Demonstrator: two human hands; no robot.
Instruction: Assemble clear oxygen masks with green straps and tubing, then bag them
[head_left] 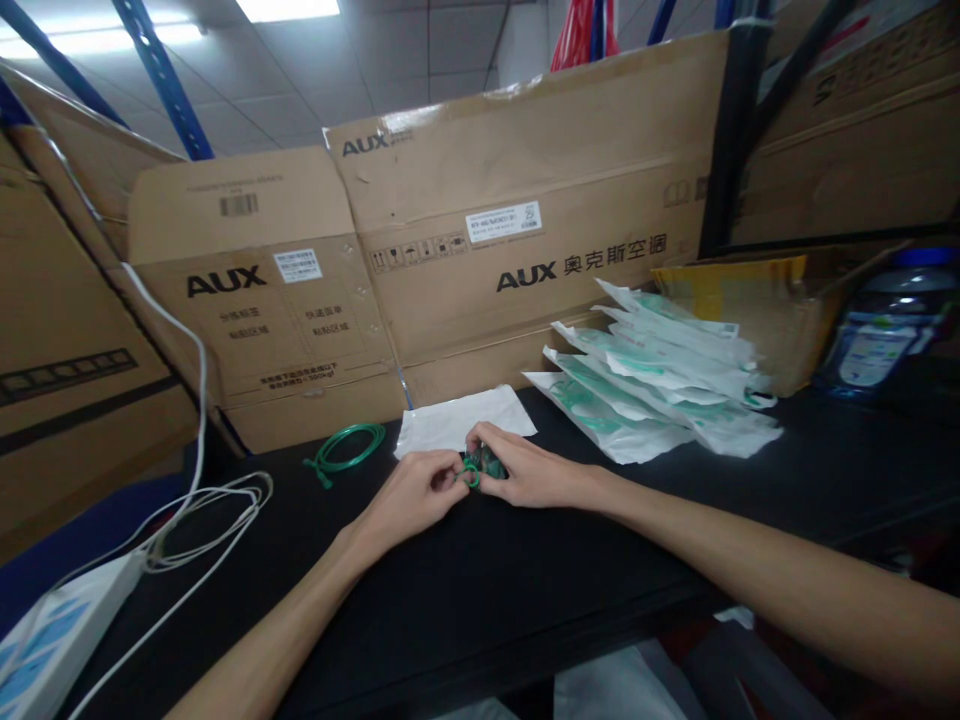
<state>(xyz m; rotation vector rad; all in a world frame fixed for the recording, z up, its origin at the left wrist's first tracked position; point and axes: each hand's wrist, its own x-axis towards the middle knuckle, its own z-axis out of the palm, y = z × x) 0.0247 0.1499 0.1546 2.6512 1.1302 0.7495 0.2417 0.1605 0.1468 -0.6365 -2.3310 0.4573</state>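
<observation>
Above the black table, my two hands meet around a small green see-through plastic piece [491, 463] with a ring-shaped end. My left hand [420, 495] pinches the ring side between thumb and fingertips. From the right, my right hand [532, 470] curls its thumb and fingers round the body of the piece. Fingers cover much of it, so its exact kind is unclear. Just behind the hands lies a flat white pouch [457, 422]. A coil of green tubing [349, 450] with a connector at its end rests to the left.
Several white pouches with green contents [645, 380] are stacked at the right, by an open carton [780, 320] and a blue-capped bottle [874, 330]. Cardboard panels [540, 160] stand along the back. White cables [202, 500] and a power strip [67, 630] occupy the left.
</observation>
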